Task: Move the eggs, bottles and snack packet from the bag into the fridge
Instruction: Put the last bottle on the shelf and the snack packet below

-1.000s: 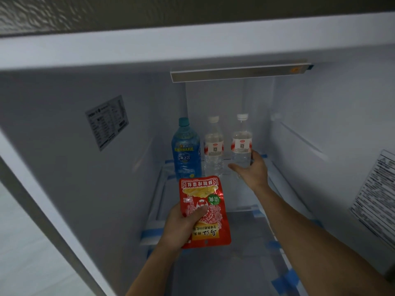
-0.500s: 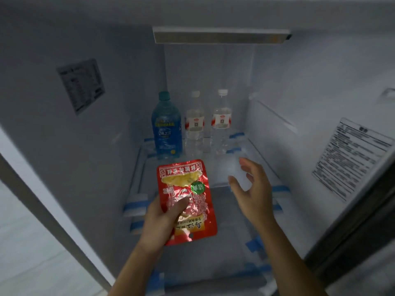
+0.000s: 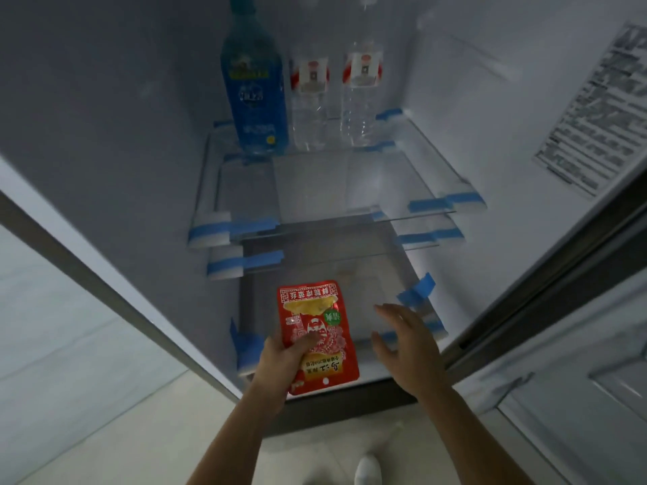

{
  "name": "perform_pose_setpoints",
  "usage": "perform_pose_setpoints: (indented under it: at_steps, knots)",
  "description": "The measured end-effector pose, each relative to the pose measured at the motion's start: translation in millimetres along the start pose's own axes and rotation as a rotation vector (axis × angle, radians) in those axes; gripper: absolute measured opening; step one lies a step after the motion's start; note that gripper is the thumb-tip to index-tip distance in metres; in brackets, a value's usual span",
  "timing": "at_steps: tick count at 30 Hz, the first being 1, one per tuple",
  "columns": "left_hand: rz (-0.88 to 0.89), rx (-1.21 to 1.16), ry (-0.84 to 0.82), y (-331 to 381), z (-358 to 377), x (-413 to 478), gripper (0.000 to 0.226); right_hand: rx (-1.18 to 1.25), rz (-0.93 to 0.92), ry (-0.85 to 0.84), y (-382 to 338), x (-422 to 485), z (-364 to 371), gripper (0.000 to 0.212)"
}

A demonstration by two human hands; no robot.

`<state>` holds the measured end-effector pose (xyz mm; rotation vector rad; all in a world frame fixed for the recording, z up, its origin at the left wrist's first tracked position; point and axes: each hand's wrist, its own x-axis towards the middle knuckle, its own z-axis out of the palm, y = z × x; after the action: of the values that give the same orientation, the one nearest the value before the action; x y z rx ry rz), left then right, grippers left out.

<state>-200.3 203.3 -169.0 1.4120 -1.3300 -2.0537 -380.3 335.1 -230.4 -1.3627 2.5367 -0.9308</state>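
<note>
My left hand (image 3: 283,362) grips a red snack packet (image 3: 317,327) by its lower edge, held upright in front of the lower fridge shelves. To its right my right hand (image 3: 408,348) hovers with fingers spread and holds nothing. At the back of the upper glass shelf (image 3: 350,190) stand three bottles in a row: a blue bottle (image 3: 254,89) on the left, then a clear water bottle (image 3: 310,103) and a second clear water bottle (image 3: 360,92), both with red-and-white labels. No eggs or bag are in view.
The fridge is open, with several glass shelves fixed by blue tape (image 3: 441,201) at their corners. A printed label (image 3: 595,106) is on the right inner wall. The open fridge door (image 3: 577,344) stands at the right. Tiled floor and a white shoe (image 3: 367,472) lie below.
My right hand has let go of the right clear bottle and drawn back and down beside the packet. The view has tilted downward, and both hands now sit lower, near the bottom shelves.
</note>
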Motion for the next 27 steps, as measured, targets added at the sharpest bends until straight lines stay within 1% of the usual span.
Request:
perform_pose_setpoints:
  at_steps: [2, 4, 5, 8, 10, 11, 13, 15, 16, 18, 19, 20, 22, 23, 25, 27]
  knots:
    - [-0.011, 0.039, 0.041, -10, -4, 20, 0.021, -0.101, 0.029, -0.118, 6, 1, 15, 0.058]
    - [-0.021, 0.071, 0.072, -20, -7, 41, 0.021, -0.195, 0.035, -0.192, 10, 4, 29, 0.059]
    - [-0.023, 0.088, 0.083, -23, -8, 49, 0.021, -0.233, 0.042, -0.227, 12, 5, 36, 0.063]
    - [-0.008, 0.159, 0.118, -31, -8, 70, 0.02, -0.343, 0.042, -0.312, 19, 4, 54, 0.085]
    - [0.026, 0.234, 0.131, -36, -6, 83, 0.019, -0.391, 0.034, -0.354, 26, 0, 65, 0.094]
    - [0.049, 0.276, 0.138, -38, -4, 88, 0.02, -0.41, 0.027, -0.355, 29, -1, 68, 0.094]
    - [0.084, 0.339, 0.133, -43, -1, 96, 0.025, -0.447, 0.028, -0.354, 31, -4, 73, 0.088]
    - [0.125, 0.452, 0.106, -45, 1, 95, 0.04, -0.463, 0.05, -0.372, 32, -3, 75, 0.084]
    - [0.171, 0.564, 0.111, -48, 0, 92, 0.047, -0.471, 0.06, -0.375, 32, -2, 75, 0.083]
    - [0.325, 0.933, 0.185, -59, -5, 86, 0.061, -0.489, 0.077, -0.362, 35, 2, 75, 0.081]
    - [0.423, 1.109, 0.217, -65, -9, 83, 0.065, -0.497, 0.092, -0.363, 37, 3, 75, 0.079]
    - [0.525, 1.235, 0.207, -71, -13, 82, 0.063, -0.504, 0.106, -0.365, 39, 4, 74, 0.078]
    - [0.72, 1.362, 0.084, -84, -20, 85, 0.054, -0.524, 0.11, -0.347, 45, 4, 75, 0.075]
    - [0.781, 1.396, 0.017, -89, -23, 90, 0.052, -0.526, 0.103, -0.334, 48, 4, 75, 0.075]
    - [0.814, 1.446, -0.065, -92, -25, 100, 0.053, -0.509, 0.087, -0.308, 50, 4, 77, 0.075]
    - [0.785, 1.464, -0.102, -85, -19, 111, 0.053, -0.493, 0.092, -0.29, 52, 7, 79, 0.077]
